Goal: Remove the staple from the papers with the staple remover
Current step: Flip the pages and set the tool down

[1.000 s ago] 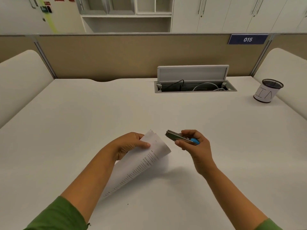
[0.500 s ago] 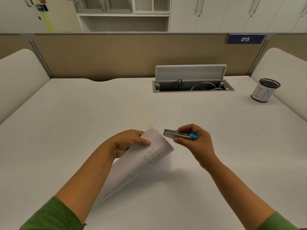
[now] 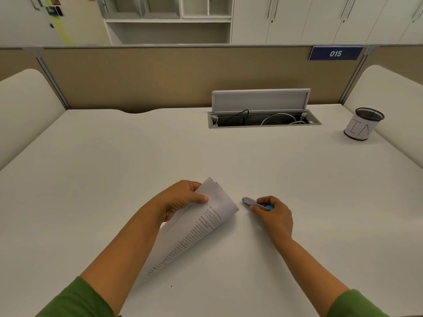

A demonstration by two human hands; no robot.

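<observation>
My left hand (image 3: 180,199) grips the upper corner of a printed stack of papers (image 3: 196,227), which curls up off the white desk (image 3: 114,156). My right hand (image 3: 273,216) holds a slim metal staple remover (image 3: 254,203) with a blue end, low at the desk surface. Its metal tip points left and sits a short gap to the right of the papers' curled edge. No staple is visible.
An open cable box (image 3: 263,115) with wires is set into the desk at the back. A mesh pen cup (image 3: 364,123) wrapped in white paper stands at the far right. A tan partition (image 3: 160,76) closes the back, and padded side panels flank the desk.
My right hand has dropped with the staple remover from beside the papers' top corner down toward the desk. My left hand still holds the curled papers.
</observation>
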